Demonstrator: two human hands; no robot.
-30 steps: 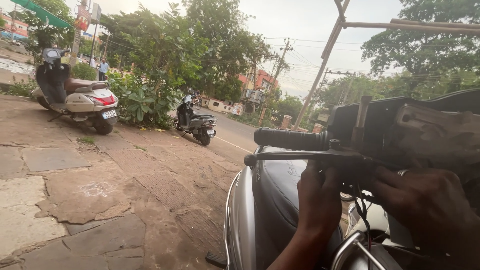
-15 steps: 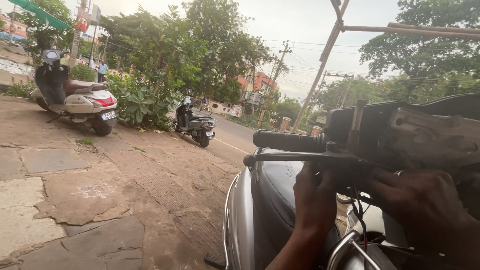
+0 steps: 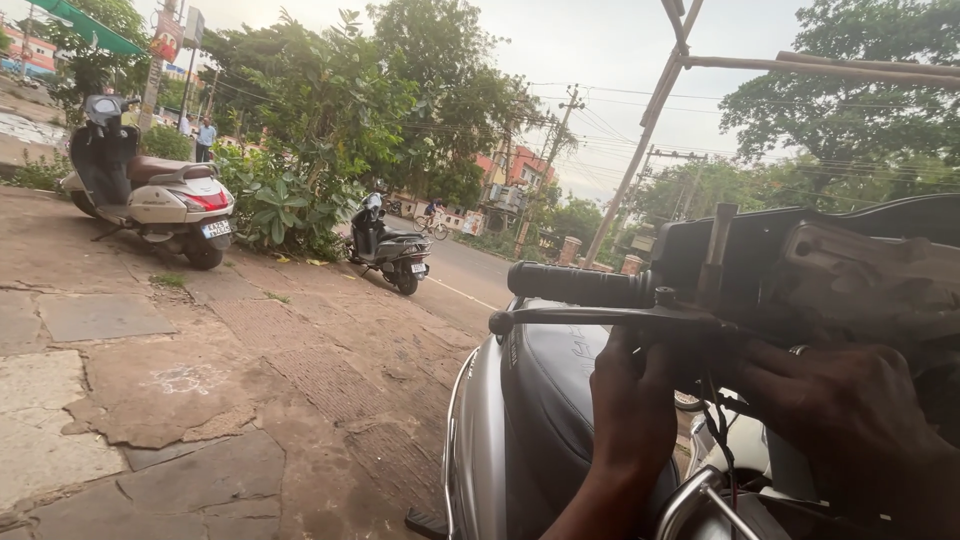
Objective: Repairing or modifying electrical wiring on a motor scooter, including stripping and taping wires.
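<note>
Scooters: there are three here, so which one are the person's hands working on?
The silver scooter in the foreground: the left hand and right hand are under its handlebar. The white scooter and dark scooter stand parked, far from the hands.

Daylight, overcast, soft and flat. Sky [image 3: 600, 60] is the light source and it's blown out near white, so trees [image 3: 400, 90] read dark against it. No hard shadows on the pavement [image 3: 200, 380]. Foreground is underexposed: both hands, left hand [image 3: 630, 420] and right hand [image 3: 850, 420], are near-silhouettes with little detail. Handlebar [image 3: 580, 285] is slightly soft. Background scooter [image 3: 150, 195] is sharp. Mild wide-angle stretch at edges.
</note>
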